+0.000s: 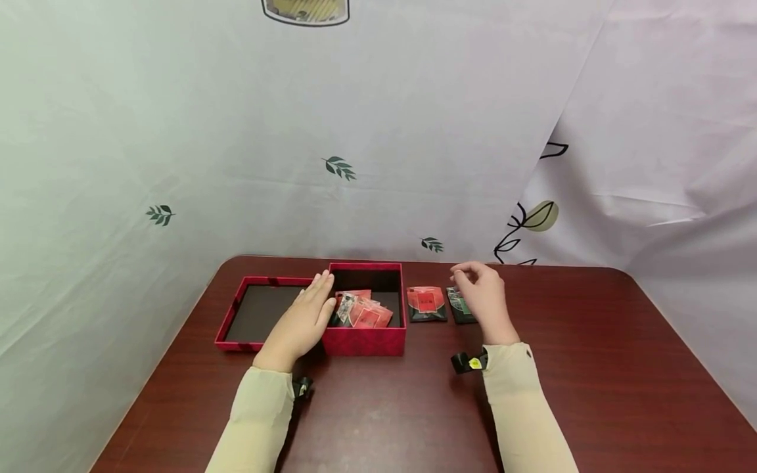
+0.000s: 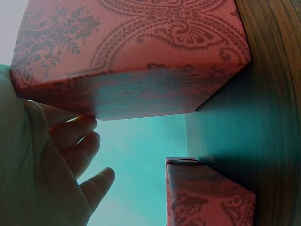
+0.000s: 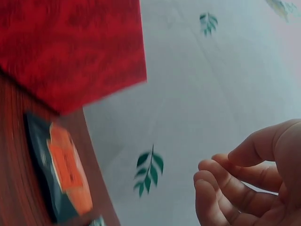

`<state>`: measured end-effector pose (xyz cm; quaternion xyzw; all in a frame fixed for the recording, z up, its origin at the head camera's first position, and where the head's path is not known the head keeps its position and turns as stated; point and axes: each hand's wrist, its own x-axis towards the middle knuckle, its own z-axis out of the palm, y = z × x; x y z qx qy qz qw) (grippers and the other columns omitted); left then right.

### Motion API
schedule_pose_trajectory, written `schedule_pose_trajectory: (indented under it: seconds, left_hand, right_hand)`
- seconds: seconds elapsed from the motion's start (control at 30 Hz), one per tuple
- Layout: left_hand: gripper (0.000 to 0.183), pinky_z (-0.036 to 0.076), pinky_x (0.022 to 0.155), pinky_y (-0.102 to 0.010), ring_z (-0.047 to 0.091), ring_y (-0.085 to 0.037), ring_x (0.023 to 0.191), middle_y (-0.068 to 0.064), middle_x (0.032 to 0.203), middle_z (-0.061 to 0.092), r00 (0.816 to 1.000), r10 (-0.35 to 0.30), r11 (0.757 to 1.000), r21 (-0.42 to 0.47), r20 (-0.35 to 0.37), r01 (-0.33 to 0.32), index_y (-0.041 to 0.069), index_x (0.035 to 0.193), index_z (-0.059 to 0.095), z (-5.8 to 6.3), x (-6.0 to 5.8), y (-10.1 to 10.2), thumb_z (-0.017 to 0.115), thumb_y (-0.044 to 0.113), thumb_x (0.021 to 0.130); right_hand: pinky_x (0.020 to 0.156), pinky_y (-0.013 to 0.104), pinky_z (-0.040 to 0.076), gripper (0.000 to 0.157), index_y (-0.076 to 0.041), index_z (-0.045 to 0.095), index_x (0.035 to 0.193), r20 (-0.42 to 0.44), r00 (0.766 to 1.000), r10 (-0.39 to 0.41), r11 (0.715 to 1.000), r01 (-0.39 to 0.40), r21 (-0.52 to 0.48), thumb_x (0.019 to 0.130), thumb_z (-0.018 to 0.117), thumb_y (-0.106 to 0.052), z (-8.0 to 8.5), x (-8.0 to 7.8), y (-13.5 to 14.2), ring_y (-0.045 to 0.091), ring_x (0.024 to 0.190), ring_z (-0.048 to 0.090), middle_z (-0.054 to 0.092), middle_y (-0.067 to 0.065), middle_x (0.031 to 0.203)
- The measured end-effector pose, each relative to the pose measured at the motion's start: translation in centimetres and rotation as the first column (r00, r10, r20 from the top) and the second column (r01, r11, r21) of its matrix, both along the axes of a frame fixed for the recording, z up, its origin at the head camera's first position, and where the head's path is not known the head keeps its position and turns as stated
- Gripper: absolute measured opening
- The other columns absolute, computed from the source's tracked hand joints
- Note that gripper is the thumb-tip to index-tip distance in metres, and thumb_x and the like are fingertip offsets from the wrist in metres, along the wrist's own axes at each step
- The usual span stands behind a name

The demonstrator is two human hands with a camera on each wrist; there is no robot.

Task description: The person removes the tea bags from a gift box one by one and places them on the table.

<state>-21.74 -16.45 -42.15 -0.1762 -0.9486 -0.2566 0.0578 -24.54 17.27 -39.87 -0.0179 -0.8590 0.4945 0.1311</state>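
A red patterned box (image 1: pixel 365 342), lidless, holds several red-and-dark sachets (image 1: pixel 368 314). Along its left rim lies my left hand (image 1: pixel 300 322), fingers straight and touching the box side; the left wrist view shows that hand (image 2: pixel 61 146) against the patterned box (image 2: pixel 155 37). My right hand (image 1: pixel 486 299) hovers over a dark sachet with a green label (image 1: pixel 457 303), partly covering it. Its fingers (image 3: pixel 221 183) are loosely bent and hold nothing. Between box and right hand, a sachet with a red label (image 1: pixel 426 304) lies flat on the table.
Left of the box lies its red-edged lid (image 1: pixel 239 345), dark inside facing up. Everything stands near the back edge of a reddish-brown wooden table (image 1: pixel 390 414). Behind hangs a pale cloth (image 1: pixel 384 131) with leaf prints.
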Motion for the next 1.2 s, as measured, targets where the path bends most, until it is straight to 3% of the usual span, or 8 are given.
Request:
schedule_pose_trajectory:
  seconds: [0.17, 0.37, 0.5, 0.6, 0.73, 0.8, 0.97, 1.2]
  left_hand:
    - [0.059, 0.021, 0.121, -0.058, 0.021, -0.031, 0.153, -0.015, 0.165, 0.025, 1.0, -0.004, 1.0, 0.002, 0.003, 0.004, 0.001, 0.158, 0.03, 0.0, 0.0, -0.1, 0.044, 0.029, 0.109]
    - [0.058, 0.021, 0.121, -0.057, 0.021, -0.03, 0.154, -0.015, 0.165, 0.026, 1.0, 0.002, 1.0, 0.011, 0.003, -0.002, 0.002, 0.158, 0.031, 0.2, -0.2, 0.0, 0.045, 0.027, 0.109]
    - [0.058, 0.021, 0.121, -0.057, 0.021, -0.03, 0.153, -0.014, 0.165, 0.025, 1.0, 0.005, 1.0, 0.008, 0.008, -0.005, 0.002, 0.158, 0.031, 0.1, -0.1, 0.0, 0.045, 0.028, 0.109]
    - [0.058, 0.021, 0.121, -0.057, 0.021, -0.031, 0.153, -0.014, 0.165, 0.025, 1.0, 0.006, 1.0, 0.006, 0.009, -0.006, 0.002, 0.158, 0.031, 0.1, 0.1, 0.0, 0.045, 0.028, 0.109]
    - [0.058, 0.021, 0.121, -0.057, 0.02, -0.031, 0.153, -0.014, 0.166, 0.025, 1.0, 0.005, 1.0, 0.005, 0.006, -0.005, 0.003, 0.159, 0.03, 0.1, 0.1, -0.1, 0.043, 0.03, 0.109]
    - [0.059, 0.021, 0.121, -0.057, 0.02, -0.03, 0.154, -0.014, 0.166, 0.024, 1.0, 0.006, 1.0, 0.0, 0.005, -0.006, 0.003, 0.159, 0.029, 0.1, 0.1, -0.2, 0.043, 0.031, 0.109]
    - [0.059, 0.021, 0.121, -0.057, 0.02, -0.031, 0.154, -0.013, 0.166, 0.023, 1.0, 0.007, 1.0, -0.001, 0.007, -0.007, 0.004, 0.16, 0.028, 0.0, 0.1, -0.2, 0.041, 0.033, 0.11]
    - [0.058, 0.021, 0.121, -0.058, 0.02, -0.03, 0.154, -0.013, 0.166, 0.023, 1.0, -0.002, 1.0, 0.003, 0.012, 0.002, 0.004, 0.16, 0.028, 0.0, 0.1, -0.1, 0.039, 0.033, 0.11]
  right_hand:
    - [0.063, 0.032, 0.059, 0.018, -0.004, 0.074, 0.106, -0.038, 0.997, 0.067, 0.998, -0.068, -0.006, 0.1, 0.058, -0.011, 0.8, 1.0, -2.0, 0.018, 0.072, 0.07, 0.074, 0.015, 0.094]
    - [0.061, 0.029, 0.055, 0.016, -0.006, 0.075, 0.104, -0.1, 0.984, 0.151, 0.987, -0.155, -0.033, 0.097, 0.061, -0.008, 1.4, 2.0, -4.4, 0.016, 0.071, 0.07, 0.074, 0.013, 0.092]
    - [0.068, 0.037, 0.061, 0.015, -0.002, 0.074, 0.105, -0.105, 0.968, 0.227, 0.956, -0.242, -0.166, 0.096, 0.062, -0.004, 1.7, 2.6, -6.1, 0.025, 0.075, 0.071, 0.073, 0.018, 0.093]
    - [0.069, 0.042, 0.062, 0.014, 0.0, 0.073, 0.105, -0.107, 0.955, 0.275, 0.934, -0.292, -0.204, 0.095, 0.063, -0.001, 1.9, 2.7, -7.4, 0.034, 0.079, 0.072, 0.072, 0.016, 0.093]
    - [0.069, 0.034, 0.06, 0.015, -0.006, 0.074, 0.106, -0.097, 0.942, 0.321, 0.945, -0.326, -0.033, 0.095, 0.064, -0.004, 2.2, 2.4, -9.0, 0.026, 0.082, 0.071, 0.073, 0.007, 0.094]
    - [0.07, 0.034, 0.058, 0.016, -0.008, 0.074, 0.107, -0.068, 0.934, 0.35, 0.936, -0.345, 0.069, 0.095, 0.064, -0.005, 2.5, 2.2, -9.7, 0.021, 0.084, 0.071, 0.073, 0.004, 0.096]
    - [0.084, 0.037, 0.058, 0.02, -0.006, 0.071, 0.116, 0.063, 0.901, 0.429, 0.882, -0.433, 0.185, 0.098, 0.062, -0.008, 2.7, 1.3, -11.2, 0.02, 0.095, 0.069, 0.072, 0.006, 0.105]
    - [0.088, 0.04, 0.057, 0.029, 0.001, 0.068, 0.124, 0.198, 0.861, 0.468, 0.82, -0.507, 0.266, 0.096, 0.062, -0.004, 2.0, -0.3, -12.5, 0.026, 0.103, 0.068, 0.07, 0.013, 0.112]
